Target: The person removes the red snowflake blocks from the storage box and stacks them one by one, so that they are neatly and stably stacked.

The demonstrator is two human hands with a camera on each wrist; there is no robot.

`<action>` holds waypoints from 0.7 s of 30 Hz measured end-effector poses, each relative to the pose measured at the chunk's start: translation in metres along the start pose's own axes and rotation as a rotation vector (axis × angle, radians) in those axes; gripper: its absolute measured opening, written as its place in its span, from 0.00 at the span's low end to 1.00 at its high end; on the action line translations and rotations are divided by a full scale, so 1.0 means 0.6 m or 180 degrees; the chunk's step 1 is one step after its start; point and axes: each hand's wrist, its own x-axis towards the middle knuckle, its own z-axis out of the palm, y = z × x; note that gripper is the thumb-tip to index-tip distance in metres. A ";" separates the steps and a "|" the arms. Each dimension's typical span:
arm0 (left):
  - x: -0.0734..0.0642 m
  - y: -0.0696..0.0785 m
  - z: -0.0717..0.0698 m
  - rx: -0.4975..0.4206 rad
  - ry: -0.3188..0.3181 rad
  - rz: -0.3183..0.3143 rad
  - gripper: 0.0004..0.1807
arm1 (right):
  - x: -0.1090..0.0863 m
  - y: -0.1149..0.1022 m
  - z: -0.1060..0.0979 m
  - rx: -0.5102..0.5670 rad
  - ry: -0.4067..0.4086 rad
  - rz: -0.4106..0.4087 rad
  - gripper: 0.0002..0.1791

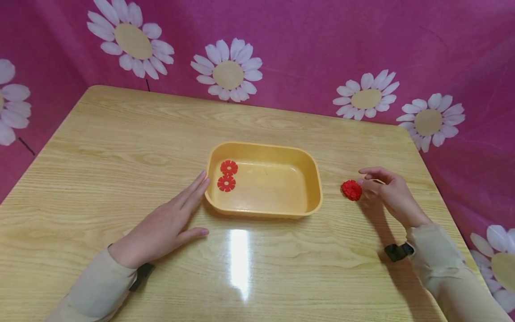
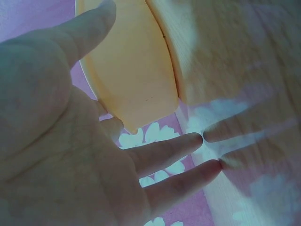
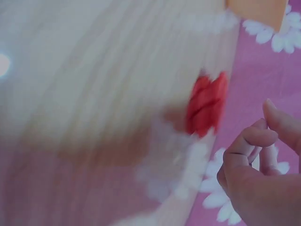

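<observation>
A yellow plastic tub [image 1: 263, 213] stands on the table. Two red notched plastic discs [image 1: 226, 183] lie flat at its left end, one behind the other. The fingertips of my left hand [image 1: 162, 228] touch the tub's left wall with straight fingers, the thumb spread apart. To the right of the tub, a small stack of red notched discs [image 1: 352, 190] sits on the table. Beside the stack is my right hand [image 1: 388, 192], fingers loosely bent. In the right wrist view the stack [image 3: 207, 104] stands apart from the thumb and fingertips, and nothing shows between them.
The wood-grain table [image 1: 141, 134] has a bright light reflection [image 1: 240, 259] in front of the tub. A magenta cloth with white daisies [image 1: 289, 53] hangs behind the table and along its sides. A dark strap [image 1: 398, 252] is on the right wrist.
</observation>
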 end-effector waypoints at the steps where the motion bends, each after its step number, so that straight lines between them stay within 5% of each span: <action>1: 0.000 0.000 0.000 -0.0001 0.0005 0.0004 0.54 | 0.001 -0.007 0.007 -0.0052 -0.0018 -0.0029 0.18; 10: -0.003 -0.001 -0.002 -0.0007 0.0028 0.0022 0.53 | 0.019 -0.094 0.116 -0.0631 -0.0199 -0.0320 0.19; 15: -0.005 -0.001 -0.002 -0.0026 0.0100 0.0073 0.53 | 0.041 -0.133 0.199 -0.0264 -0.0583 -0.0672 0.19; 21: -0.004 0.000 -0.002 -0.0041 0.0121 0.0116 0.53 | 0.063 -0.149 0.279 -0.0174 -0.0935 -0.0691 0.18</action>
